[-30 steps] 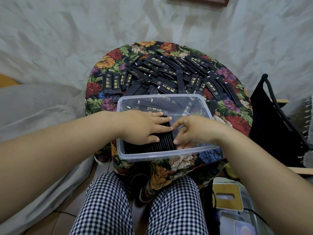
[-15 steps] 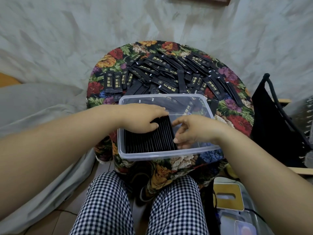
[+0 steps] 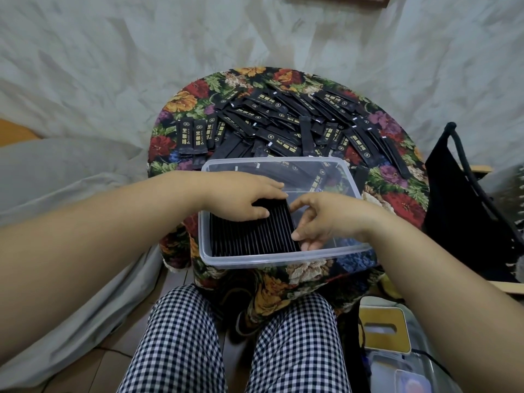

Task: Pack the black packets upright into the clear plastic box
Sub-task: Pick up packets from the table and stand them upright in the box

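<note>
Most of the change in the last second is on the left: the left hand [image 3: 241,198] was lying flat over the middle of the row and has now slid back to the far-left corner of the clear plastic box [image 3: 283,262]. Its fingers are laid out fairly straight across the far ends of the black packets [image 3: 255,236] with the thumb resting on top, so it's pressing, not grabbing. That uncovers the row, and you can see it standing on edge, packed tight against the box's left wall and filling roughly the left half. At the row's right end, the right hand [image 3: 323,219] has barely shifted. Its fingers are curled with the tips against the outermost packet, but I honestly can't tell if it's pinching that one or just shoving the row left. The right half of the box looks unfilled. Beyond the box's far wall there's a big loose pile [image 3: 283,123] lying flat on the floral cloth [image 3: 181,100]. My read is the row is squared up and there's room for the next batch, with plenty left to pack.
</note>
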